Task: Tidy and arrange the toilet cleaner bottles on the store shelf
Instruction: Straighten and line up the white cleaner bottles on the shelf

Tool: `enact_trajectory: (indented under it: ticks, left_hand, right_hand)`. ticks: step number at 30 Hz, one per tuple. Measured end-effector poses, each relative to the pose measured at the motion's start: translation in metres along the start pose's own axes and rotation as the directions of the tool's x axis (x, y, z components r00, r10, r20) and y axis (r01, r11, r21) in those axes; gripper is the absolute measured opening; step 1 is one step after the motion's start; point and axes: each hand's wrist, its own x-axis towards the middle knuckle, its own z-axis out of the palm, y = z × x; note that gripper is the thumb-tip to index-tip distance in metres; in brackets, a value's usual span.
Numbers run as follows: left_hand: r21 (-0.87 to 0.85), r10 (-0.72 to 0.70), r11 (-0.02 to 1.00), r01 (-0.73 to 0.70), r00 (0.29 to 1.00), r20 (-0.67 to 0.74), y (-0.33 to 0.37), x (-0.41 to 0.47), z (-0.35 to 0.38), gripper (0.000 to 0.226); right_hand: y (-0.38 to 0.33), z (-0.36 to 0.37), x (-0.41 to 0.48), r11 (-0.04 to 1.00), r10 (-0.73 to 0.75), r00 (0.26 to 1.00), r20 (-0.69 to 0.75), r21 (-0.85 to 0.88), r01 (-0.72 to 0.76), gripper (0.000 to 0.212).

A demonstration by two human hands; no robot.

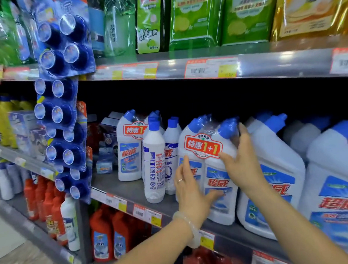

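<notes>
On the middle shelf (131,190), the left hand (191,192) pressed flat, fingers straight, on the twin pack (203,146); the right hand (243,165) gripped its other side

Twin-pack (218,181) white plastic, wrapped in glossy clear film. Shelf (129,189) matt grey metal. Pouches (196,18) at 12 o'clock glossy plastic.
</notes>
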Motion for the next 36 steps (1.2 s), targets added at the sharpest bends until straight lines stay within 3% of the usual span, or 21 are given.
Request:
enact_trajectory:
  ticks: [5, 7, 11, 14, 16, 19, 22, 24, 27, 30, 36]
  left_hand:
    - [-0.021, -0.120, 0.993, 0.119, 0.992, -0.043, -0.006, -0.003, 0.001, 0.131]
    - [-0.009, -0.142, 0.990, 0.142, 0.989, -0.034, -0.005, -0.003, 0.002, 0.130]
    - [-0.062, -0.237, 0.970, 0.236, 0.971, -0.023, 0.002, -0.001, 0.005, 0.131]
    - [0.117, -0.219, 0.968, 0.220, 0.975, -0.020, 0.013, -0.011, 0.007, 0.104]
    - [0.161, -0.155, 0.974, 0.161, 0.987, -0.051, 0.010, -0.024, 0.005, 0.101]
    - [0.138, -0.122, 0.978, 0.158, 0.964, -0.238, -0.002, -0.034, -0.014, 0.088]
    - [0.102, -0.174, 0.966, 0.238, 0.890, -0.422, -0.019, -0.020, -0.044, 0.087]
    - [0.076, -0.224, 0.960, 0.269, 0.903, -0.366, -0.032, -0.003, -0.062, 0.100]
    - [0.015, -0.256, 0.965, 0.261, 0.955, -0.149, -0.053, 0.025, -0.082, 0.114]
    - [-0.015, -0.234, 0.972, 0.233, 0.972, -0.031, -0.079, 0.045, -0.087, 0.095]
    - [-0.172, -0.109, 0.978, 0.122, 0.990, 0.084, -0.106, 0.061, -0.112, 0.068]
  right_hand:
    - [0.008, -0.004, -0.035, 0.896, -0.102, 0.987, 0.123, -0.420, 0.145, 0.097]
    - [0.015, -0.002, -0.056, 0.871, -0.073, 0.985, 0.157, -0.470, 0.140, 0.088]
    - [0.030, 0.005, -0.085, 0.963, 0.051, 0.988, 0.148, -0.269, -0.009, 0.071]
    - [0.040, 0.003, -0.083, 0.990, 0.018, 0.995, 0.099, -0.144, -0.003, 0.063]
    - [0.043, 0.001, -0.082, 0.998, 0.002, 0.996, 0.086, -0.058, 0.004, 0.055]
    - [0.045, -0.002, -0.090, 1.000, -0.009, 0.997, 0.080, -0.013, 0.011, 0.051]
    - [0.044, 0.003, -0.102, 0.991, -0.041, 0.998, 0.039, -0.123, 0.046, 0.054]
    - [0.040, 0.018, -0.107, 0.983, -0.140, 0.990, 0.032, -0.118, 0.142, 0.052]
    - [0.025, 0.053, -0.102, 0.997, -0.079, 0.985, 0.151, -0.011, 0.082, 0.048]
    - [0.012, 0.089, -0.087, 1.000, 0.012, 0.984, 0.176, 0.016, -0.015, 0.042]
    - [-0.022, 0.153, -0.042, 0.998, -0.065, 0.997, 0.047, 0.003, 0.065, 0.045]
